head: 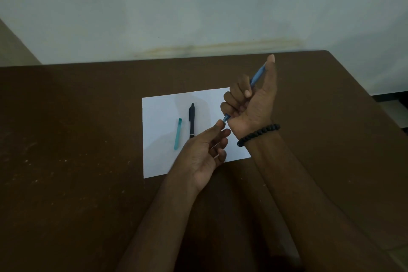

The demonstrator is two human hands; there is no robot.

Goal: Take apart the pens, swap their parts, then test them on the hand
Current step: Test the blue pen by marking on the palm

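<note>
My right hand (251, 99) is closed around a blue pen (257, 76), held up above the right side of a white sheet of paper (161, 157). The pen's upper end rests against my raised thumb, and its lower end pokes out under my fist. My left hand (205, 152) pinches that lower tip between thumb and forefinger. A black pen (191, 120) lies on the paper, pointing away from me. A teal pen cap (178, 134) lies just to its left.
The paper sits on a dark brown table (77, 139) whose far edge meets a pale wall (198, 6). A black bead bracelet (258, 133) circles my right wrist. The table's right corner is at the upper right.
</note>
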